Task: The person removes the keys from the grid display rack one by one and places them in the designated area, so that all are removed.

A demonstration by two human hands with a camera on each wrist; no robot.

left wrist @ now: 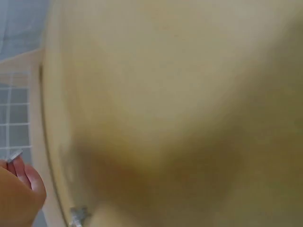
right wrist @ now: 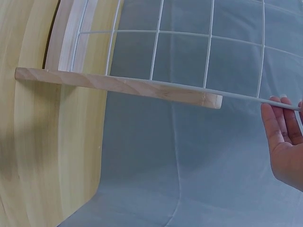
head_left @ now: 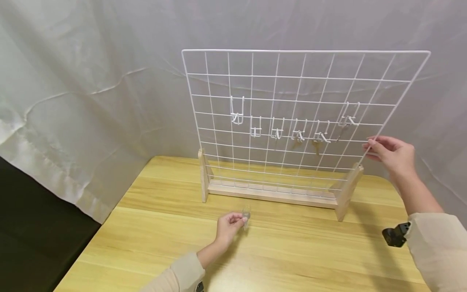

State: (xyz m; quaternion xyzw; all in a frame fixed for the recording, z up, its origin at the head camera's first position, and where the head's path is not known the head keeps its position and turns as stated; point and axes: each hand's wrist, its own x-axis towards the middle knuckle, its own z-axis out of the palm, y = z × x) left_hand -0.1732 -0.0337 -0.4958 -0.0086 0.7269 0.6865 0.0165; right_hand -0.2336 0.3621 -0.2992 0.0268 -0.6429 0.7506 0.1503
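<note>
My left hand [head_left: 229, 228] pinches a small silvery key [head_left: 246, 214] low over the table, in front of the rack. In the left wrist view the left hand [left wrist: 21, 191] sits at the lower left edge, with a grey metal end [left wrist: 15, 155] showing at the fingertips. My right hand [head_left: 395, 156] grips the right side wire of the white wire grid [head_left: 306, 52], thumb in front and fingers behind. The right wrist view shows the right hand's fingers [right wrist: 272, 125] at that same wire, above the wooden foot [right wrist: 142, 89].
White hooks [head_left: 237, 117] hang across the grid. Brass-coloured keys [head_left: 316, 147] and a silvery key [head_left: 340, 133] hang from some on the right. A wooden base [head_left: 271, 194] carries the grid on the table [head_left: 153, 239]. Grey cloth [head_left: 120, 48] hangs behind and at the left.
</note>
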